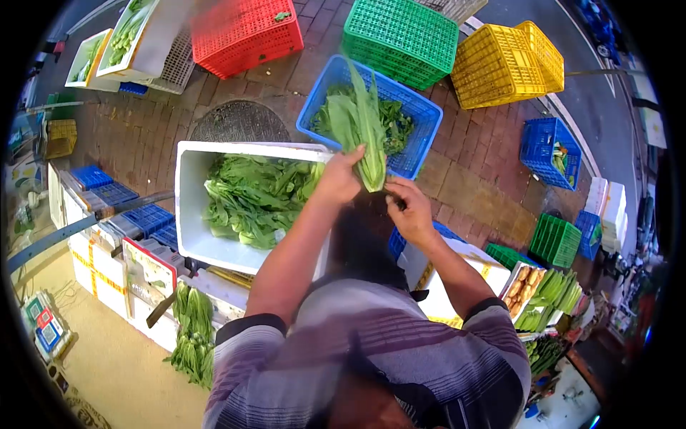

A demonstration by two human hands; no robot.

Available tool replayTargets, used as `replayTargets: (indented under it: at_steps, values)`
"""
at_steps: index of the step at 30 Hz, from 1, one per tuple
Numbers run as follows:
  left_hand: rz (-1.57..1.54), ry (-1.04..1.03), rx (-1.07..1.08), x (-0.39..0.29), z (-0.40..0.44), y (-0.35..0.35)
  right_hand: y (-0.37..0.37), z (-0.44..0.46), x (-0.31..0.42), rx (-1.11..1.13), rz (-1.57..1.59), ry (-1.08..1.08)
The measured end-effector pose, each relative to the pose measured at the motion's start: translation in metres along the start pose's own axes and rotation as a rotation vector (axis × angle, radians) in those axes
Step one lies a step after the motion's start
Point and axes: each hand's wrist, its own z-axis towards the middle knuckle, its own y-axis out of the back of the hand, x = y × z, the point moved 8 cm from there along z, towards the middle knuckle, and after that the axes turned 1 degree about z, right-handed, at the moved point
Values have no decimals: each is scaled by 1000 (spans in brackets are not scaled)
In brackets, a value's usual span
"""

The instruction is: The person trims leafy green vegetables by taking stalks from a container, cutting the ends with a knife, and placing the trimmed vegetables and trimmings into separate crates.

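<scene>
My left hand (341,175) is closed around a head of long-leaf lettuce (366,136), its leaf tips pointing away from me and its pale stem end towards me. Beside that stem end is my right hand (411,209), fingers curled, with a small dark thing or shadow between them that I cannot make out. Under the held lettuce stands a blue crate (426,125) with loose green leaves (394,125) inside. To the left, a white foam box (191,204) holds many more lettuce heads (261,193).
Red (246,36), green (400,39) and yellow (500,68) crates stand beyond on the brick paving. A metal pole (86,223) crosses at left above foam boxes (96,264). Bundled greens (193,332) hang nearby. More vegetables (547,297) lie at right.
</scene>
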Motion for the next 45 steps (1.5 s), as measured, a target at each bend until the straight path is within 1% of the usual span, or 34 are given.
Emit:
replayTargets:
  at_steps: [2, 3, 6, 9, 12, 13, 16, 19, 20, 22, 23, 24, 26, 28, 30, 32, 33, 34, 36, 38, 39, 42, 43, 45]
  values:
    - [4, -39, -44, -9, -6, 9, -10, -11, -36, -13, 149, -284]
    - [16, -68, -47, -16, -10, 9, -11, -10, -35, -103, 282, -340]
    - [-36, -143, -95, -24, -19, 5, -29, -3, -37, -145, 474, -430]
    - [-46, -141, -45, -28, -29, 0, -53, 6, -32, -51, 580, -487]
    - [-38, -189, -12, -33, -34, -3, -69, 7, -37, 8, 510, -485]
    - [-53, -238, -61, -35, -35, 0, -72, 6, -38, 0, 562, -523]
    - [-26, -344, -122, -42, -45, 1, -76, 5, -38, -81, 686, -615]
    - [-35, -434, -115, -46, -51, 17, -94, 1, -57, -268, 1178, -833]
    - [-22, -438, -144, -47, -54, 25, -95, -1, -60, -315, 1216, -977]
    - [0, -455, -208, -53, -64, 36, -102, 1, -84, -254, 1228, -960]
    - [39, -487, -212, -62, -77, 37, -100, 4, -97, -283, 1190, -953]
    - [102, -507, -270, -67, -88, 45, -97, 7, -110, -306, 1148, -947]
    - [213, -559, -409, -83, -118, 68, -101, -1, -157, -346, 1092, -1129]
    - [497, -598, -584, -108, -174, 53, -103, -2, -168, -255, 951, -1185]
    - [677, -657, -717, -123, -224, 62, -114, -1, -158, -67, 876, -1143]
    - [646, -716, -671, -125, -265, 80, -129, 2, -145, 29, 756, -1151]
    - [684, -566, -774, -127, -296, 85, -137, 4, -138, 65, 748, -1114]
    - [711, -563, -882, -122, -317, 106, -150, 14, -135, 120, 744, -1080]
    - [431, -867, -676, -113, -357, 131, -181, 30, -139, 258, 667, -1049]
    - [211, -992, -706, -92, -404, 161, -193, 27, -126, 245, 599, -1053]
    - [106, -1056, -701, -83, -426, 174, -202, 28, -121, 289, 518, -1021]
    - [-148, -1186, -890, -55, -518, 216, -238, 28, -80, 461, 320, -942]
    - [-319, -1281, -866, -47, -551, 233, -250, 24, -65, 471, 301, -935]
    - [-350, -1414, -1026, -35, -632, 260, -276, 22, -43, 534, 236, -899]
